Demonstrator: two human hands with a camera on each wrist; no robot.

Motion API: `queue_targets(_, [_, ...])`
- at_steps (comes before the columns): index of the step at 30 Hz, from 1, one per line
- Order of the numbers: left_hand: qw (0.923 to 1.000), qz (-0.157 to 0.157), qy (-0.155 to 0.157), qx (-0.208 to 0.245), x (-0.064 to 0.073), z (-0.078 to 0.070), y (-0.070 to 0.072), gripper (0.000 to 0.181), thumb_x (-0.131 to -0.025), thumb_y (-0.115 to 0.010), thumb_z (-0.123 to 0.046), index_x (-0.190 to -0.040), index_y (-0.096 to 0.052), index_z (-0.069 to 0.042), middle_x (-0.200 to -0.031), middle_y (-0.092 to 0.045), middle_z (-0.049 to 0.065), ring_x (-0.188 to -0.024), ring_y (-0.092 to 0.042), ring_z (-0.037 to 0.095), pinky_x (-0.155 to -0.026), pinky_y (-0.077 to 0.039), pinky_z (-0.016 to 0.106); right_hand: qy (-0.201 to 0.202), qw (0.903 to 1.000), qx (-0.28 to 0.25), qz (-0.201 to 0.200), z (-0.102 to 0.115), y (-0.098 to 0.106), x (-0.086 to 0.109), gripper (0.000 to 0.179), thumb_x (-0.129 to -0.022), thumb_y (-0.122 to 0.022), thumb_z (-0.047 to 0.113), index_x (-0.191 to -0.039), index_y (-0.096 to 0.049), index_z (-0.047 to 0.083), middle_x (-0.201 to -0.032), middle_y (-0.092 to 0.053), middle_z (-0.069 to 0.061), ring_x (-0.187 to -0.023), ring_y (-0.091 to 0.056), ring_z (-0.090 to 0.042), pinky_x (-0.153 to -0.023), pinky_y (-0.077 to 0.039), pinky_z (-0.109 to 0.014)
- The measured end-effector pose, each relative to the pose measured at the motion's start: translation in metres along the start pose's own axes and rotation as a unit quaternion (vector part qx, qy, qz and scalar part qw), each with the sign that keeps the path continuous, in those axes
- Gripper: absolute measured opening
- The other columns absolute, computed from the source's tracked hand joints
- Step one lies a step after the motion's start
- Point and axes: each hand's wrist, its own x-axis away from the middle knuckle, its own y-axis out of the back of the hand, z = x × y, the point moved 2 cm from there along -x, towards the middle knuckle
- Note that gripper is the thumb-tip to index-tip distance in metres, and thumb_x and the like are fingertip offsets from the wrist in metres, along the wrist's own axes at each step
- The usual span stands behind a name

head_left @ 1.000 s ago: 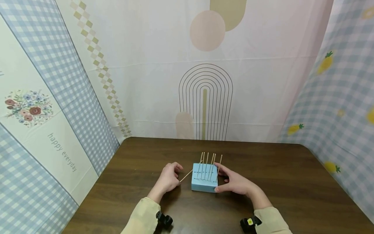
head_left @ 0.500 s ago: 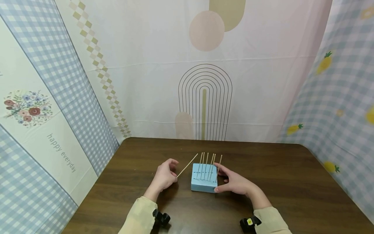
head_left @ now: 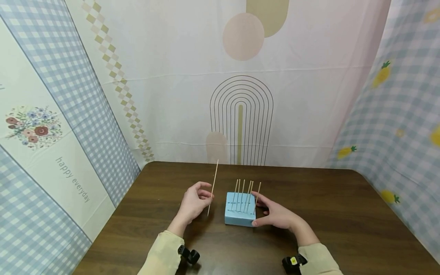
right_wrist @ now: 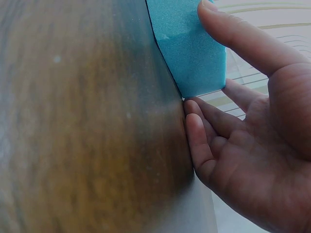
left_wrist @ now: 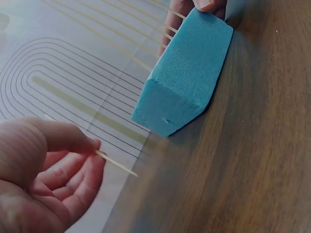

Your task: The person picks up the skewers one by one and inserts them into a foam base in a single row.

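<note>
A thin bamboo skewer [head_left: 214,179] is pinched between the thumb and fingers of my left hand [head_left: 193,203], nearly upright to the left of a light-blue foam block [head_left: 240,220]. In the left wrist view the skewer's pointed lower end [left_wrist: 119,166] sticks out past the thumb, apart from the block. Several similar skewers stand in the block's top, most upright and the rightmost leaning. My right hand [head_left: 277,215] holds the block from its right side, thumb at the front corner and a finger at the back. In the right wrist view its lower fingers [right_wrist: 197,133] are curled beside the block.
The block rests on a dark brown wooden table [head_left: 330,217]. Behind the table hangs a pale patterned cloth [head_left: 172,95], with checked cloths at both sides. A small black camera [head_left: 189,254] sits on the left wrist, another [head_left: 293,263] on the right.
My left hand has moved slightly left and up, and the skewer in it has swung from slanting to nearly upright, away from the block. The right hand and block stay put.
</note>
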Motion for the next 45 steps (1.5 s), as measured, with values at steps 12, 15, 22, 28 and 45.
queue_targets(12, [0.9977, -0.011, -0.033, 0.059, 0.001, -0.01, -0.004, 0.025, -0.095, -0.078, 0.002, -0.119, -0.07, -0.001, -0.095, -0.075, 0.01, -0.082, -0.072, 0.02, -0.078, -0.064, 0.048, 0.003, 1.0, 0.003, 0.0, -0.001, 0.0, 0.001, 0.107, -0.088, -0.09, 0.029, -0.171, -0.024, 0.015, -0.168, -0.035, -0.024, -0.153, -0.036, -0.043, -0.12, -0.036, -0.06])
queue_targets(15, [0.9969, -0.016, -0.039, 0.067, 0.001, -0.013, -0.005, 0.025, -0.093, -0.08, 0.002, -0.116, -0.071, -0.001, -0.094, -0.075, 0.01, -0.082, -0.072, 0.02, -0.078, -0.064, 0.045, 0.005, 1.0, 0.004, 0.0, -0.001, 0.0, 0.001, 0.107, -0.088, -0.09, 0.029, -0.171, -0.024, 0.015, -0.168, -0.035, -0.024, -0.152, -0.036, -0.043, -0.119, -0.036, -0.06])
queue_targets(22, [0.992, -0.022, -0.056, 0.111, 0.003, -0.023, -0.011, 0.023, -0.09, -0.083, 0.005, -0.11, -0.072, 0.001, -0.092, -0.073, 0.012, -0.08, -0.072, 0.025, -0.081, -0.062, 0.058, 0.005, 1.0, 0.001, 0.0, 0.0, 0.0, 0.002, 0.107, -0.088, -0.09, 0.029, -0.171, -0.024, 0.015, -0.168, -0.034, -0.024, -0.153, -0.035, -0.044, -0.12, -0.035, -0.061])
queue_targets(28, [0.9891, -0.017, -0.083, 0.12, 0.007, -0.03, -0.016, 0.017, -0.092, -0.081, 0.004, -0.106, -0.073, 0.0, -0.092, -0.074, 0.012, -0.081, -0.074, 0.033, -0.08, -0.061, 0.06, 0.005, 1.0, 0.002, -0.001, 0.0, -0.001, 0.002, 0.107, -0.088, -0.09, 0.029, -0.171, -0.024, 0.015, -0.168, -0.034, -0.024, -0.153, -0.036, -0.044, -0.119, -0.036, -0.06])
queue_targets(45, [0.9881, 0.004, -0.093, 0.123, 0.008, -0.035, -0.024, 0.008, -0.101, -0.072, 0.001, -0.106, -0.072, 0.006, -0.098, -0.073, 0.026, -0.083, -0.073, 0.041, -0.081, -0.061, 0.056, 0.001, 1.0, 0.0, -0.001, 0.003, 0.0, 0.002, 0.106, -0.089, -0.089, 0.029, -0.171, -0.024, 0.017, -0.168, -0.034, -0.023, -0.153, -0.035, -0.043, -0.12, -0.035, -0.06])
